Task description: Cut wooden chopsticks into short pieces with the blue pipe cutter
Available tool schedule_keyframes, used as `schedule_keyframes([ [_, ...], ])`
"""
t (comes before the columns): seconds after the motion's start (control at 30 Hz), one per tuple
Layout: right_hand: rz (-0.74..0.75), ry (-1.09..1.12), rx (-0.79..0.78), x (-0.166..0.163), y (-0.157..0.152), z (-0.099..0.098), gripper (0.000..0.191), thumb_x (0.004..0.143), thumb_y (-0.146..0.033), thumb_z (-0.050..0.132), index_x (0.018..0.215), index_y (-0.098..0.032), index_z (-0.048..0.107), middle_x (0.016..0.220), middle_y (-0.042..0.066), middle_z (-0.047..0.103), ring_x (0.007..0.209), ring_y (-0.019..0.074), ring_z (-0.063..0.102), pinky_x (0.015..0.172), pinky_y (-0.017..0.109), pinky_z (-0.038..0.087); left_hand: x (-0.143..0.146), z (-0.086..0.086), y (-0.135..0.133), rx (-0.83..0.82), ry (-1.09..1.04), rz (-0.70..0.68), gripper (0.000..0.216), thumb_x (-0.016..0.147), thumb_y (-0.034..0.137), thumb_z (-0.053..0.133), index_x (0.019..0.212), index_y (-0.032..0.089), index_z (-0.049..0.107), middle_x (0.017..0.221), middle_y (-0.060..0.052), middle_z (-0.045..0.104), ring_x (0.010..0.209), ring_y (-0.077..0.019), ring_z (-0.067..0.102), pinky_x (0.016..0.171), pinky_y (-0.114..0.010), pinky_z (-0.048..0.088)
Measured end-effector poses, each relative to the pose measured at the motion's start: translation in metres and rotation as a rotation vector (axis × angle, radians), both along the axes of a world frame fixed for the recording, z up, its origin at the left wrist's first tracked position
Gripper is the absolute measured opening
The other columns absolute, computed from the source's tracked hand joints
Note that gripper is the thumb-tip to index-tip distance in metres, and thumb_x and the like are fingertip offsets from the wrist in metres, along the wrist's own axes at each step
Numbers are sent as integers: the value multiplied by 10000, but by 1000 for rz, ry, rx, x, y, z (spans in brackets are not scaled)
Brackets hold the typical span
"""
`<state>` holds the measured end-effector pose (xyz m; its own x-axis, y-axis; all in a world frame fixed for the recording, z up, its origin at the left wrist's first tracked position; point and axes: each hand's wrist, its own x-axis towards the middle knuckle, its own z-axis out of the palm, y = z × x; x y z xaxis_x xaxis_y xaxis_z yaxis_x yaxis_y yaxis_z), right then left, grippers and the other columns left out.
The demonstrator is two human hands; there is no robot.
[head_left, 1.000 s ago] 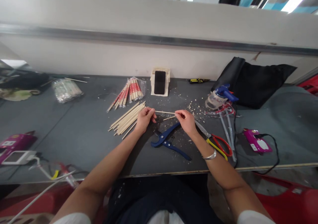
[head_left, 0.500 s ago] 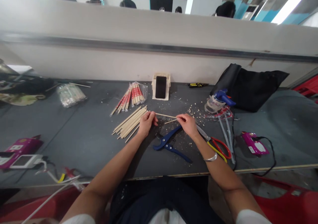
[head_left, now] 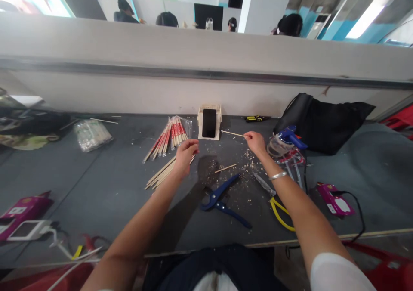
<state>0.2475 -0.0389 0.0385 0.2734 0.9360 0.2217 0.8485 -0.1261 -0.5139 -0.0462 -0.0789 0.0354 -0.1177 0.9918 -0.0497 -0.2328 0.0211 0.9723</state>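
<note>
My right hand pinches one end of a thin wooden stick, held above the table close to a small wooden stand with a black phone in it. Over a loose pile of bare wooden sticks hovers my left hand, its fingers curled and nothing visible in them. A short stick piece lies on the table between my hands. Blue pipe cutters lie in front of me, among wood chips.
Red-wrapped chopsticks in a bag lie behind the pile. Yellow-handled shears, a blue glue gun, a black bag and a pink device are on the right. A plastic packet and pink devices are on the left. Other people sit beyond the partition.
Both hands held one stick between them; now my left hand has let go and sits above the pile, and my right hand has lifted the stick back toward the phone stand.
</note>
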Motion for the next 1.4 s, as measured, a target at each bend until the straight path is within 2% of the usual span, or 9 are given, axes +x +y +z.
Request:
schedule_keyframes([
  [0.13,-41,-3,-33,3,29,-7,249,837,-121,588,858,-237,808,949,70,797,883,225,703,816,320,529,-16,7,54,-48,38,80,131,570,139,679,698,169,679,648,3,638,587,-118,583,590,-254,503],
  [0.27,-56,-6,-62,1,46,-16,261,857,-127,577,884,-240,811,967,73,796,893,223,709,809,320,534,-25,2,98,-141,96,109,130,548,55,624,630,154,639,532,21,564,494,-102,512,521,-244,452],
  [0.4,-40,-5,-83,-3,61,-22,258,874,-130,582,931,-227,814,1013,88,794,918,230,712,821,330,537,-22,-8,130,-167,153,114,139,575,20,608,633,143,636,533,13,576,504,-103,526,549,-247,468],
  [0.53,1,-5,-83,-10,77,-29,237,878,-136,602,948,-222,812,1018,86,789,928,219,706,851,321,535,-13,-21,153,-186,234,105,159,583,30,630,668,153,685,634,-22,670,573,-139,603,593,-261,511],
  [0.67,49,-10,-75,-21,91,-37,213,880,-154,623,940,-244,806,1001,58,787,939,204,700,868,305,530,-7,-32,164,-196,327,81,297,593,33,583,785,161,771,820,-53,778,800,-201,720,759,-290,575],
  [0.83,88,-11,-55,-34,104,-45,218,887,-156,621,941,-259,805,1010,49,787,963,208,700,894,314,528,-3,-38,167,-191,445,34,446,634,32,521,940,163,817,982,-52,820,1009,-217,740,913,-293,572],
  [1.1,126,-5,-32,-44,114,-48,215,882,-142,629,945,-240,810,1023,66,796,992,229,715,913,342,536,-3,-40,168,-128,591,1,468,664,43,535,1002,169,832,1061,-55,820,1086,-230,730,986,-285,552],
  [1.27,147,14,-14,-46,119,-52,195,873,-157,650,926,-247,814,1026,64,801,986,234,721,907,350,539,-2,-42,169,-90,639,-30,483,664,38,519,995,193,833,1016,-20,828,1088,-225,730,978,-286,560],
  [1.4,160,30,-1,-46,121,-55,181,863,-173,667,910,-262,817,1019,52,806,982,232,727,905,346,544,-2,-41,169,-75,667,-44,468,680,50,530,1010,185,834,1046,-36,824,1094,-229,731,998,-295,550],
])
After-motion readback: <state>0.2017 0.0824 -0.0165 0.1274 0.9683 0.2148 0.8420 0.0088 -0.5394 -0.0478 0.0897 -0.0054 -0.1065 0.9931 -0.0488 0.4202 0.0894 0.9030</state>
